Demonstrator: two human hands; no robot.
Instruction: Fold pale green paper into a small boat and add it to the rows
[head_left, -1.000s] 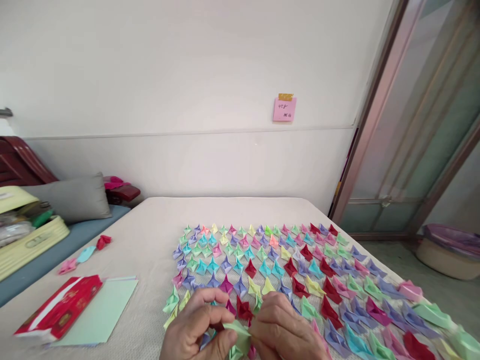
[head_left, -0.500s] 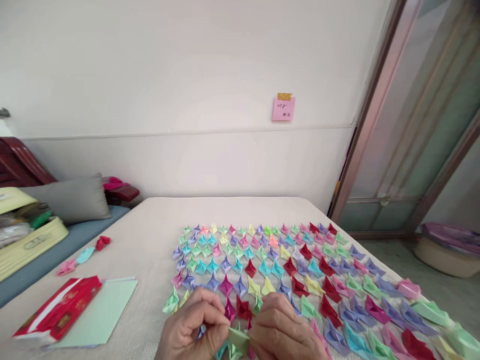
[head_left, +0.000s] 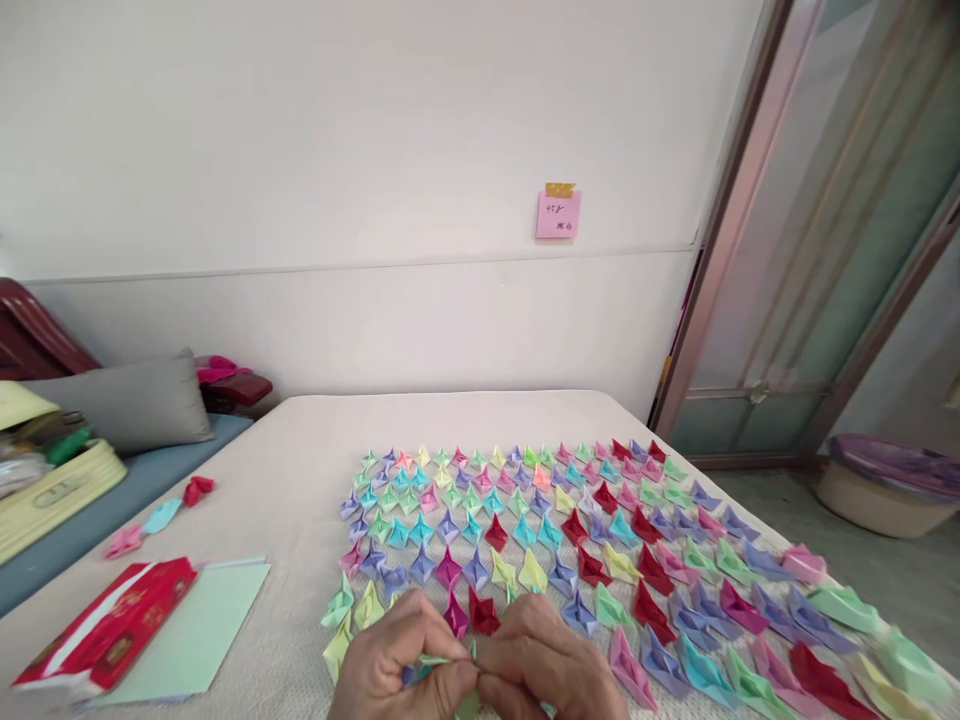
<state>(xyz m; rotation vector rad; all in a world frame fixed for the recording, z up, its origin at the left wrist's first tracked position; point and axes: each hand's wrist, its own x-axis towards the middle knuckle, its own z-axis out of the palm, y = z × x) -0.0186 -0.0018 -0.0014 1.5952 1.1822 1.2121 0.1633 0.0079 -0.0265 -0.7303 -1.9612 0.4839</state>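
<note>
At the bottom centre of the head view, my left hand point(head_left: 409, 655) and my right hand point(head_left: 544, 660) meet, their fingertips pinched together. Between them they grip a light green folded paper point(head_left: 466, 706), mostly hidden by the fingers. Beyond and beside the hands, many small folded paper boats lie in rows on the cream-covered surface point(head_left: 300, 440), among them a magenta one point(head_left: 455, 615) and a dark red one point(head_left: 484, 612) just past my fingers.
At the left lie a red packet point(head_left: 112, 625), light green paper sheets point(head_left: 202, 620) and several small folded pieces. A grey pillow point(head_left: 127, 400) and a yellow basket point(head_left: 67, 490) stand farther left. A pink note point(head_left: 558, 215) hangs on the wall. A lidded tub point(head_left: 889, 490) sits at the right.
My hands have drawn closer together, and the green paper now shows less between the fingers. The whole view has shifted slightly.
</note>
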